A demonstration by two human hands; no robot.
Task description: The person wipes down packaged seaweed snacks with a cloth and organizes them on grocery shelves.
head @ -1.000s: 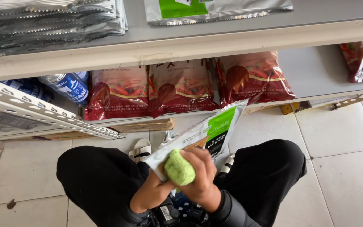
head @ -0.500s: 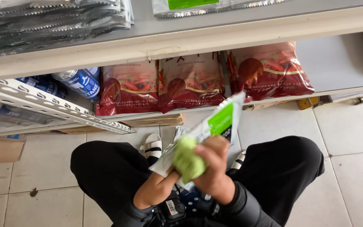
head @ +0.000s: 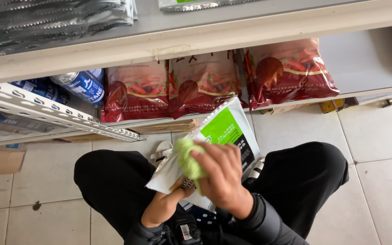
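Taking the white and green pouch (head: 214, 149) as landmark: to its upper left, blue cans (head: 80, 86) lie on the low shelf (head: 364, 59), and straight above it three red bags (head: 205, 84) lean in a row. The left hand (head: 164, 208) holds the pouch from below at its lower edge; its fingers are hidden behind the pouch, so I cannot tell how they stand. The right hand (head: 221, 174) lies on the pouch front, fingers pressed together over a green cloth (head: 188, 156). Compared with a second ago, the cloth sits higher on the pouch and the pouch is tilted more steeply, so I judge the wiping is in progress along its face.
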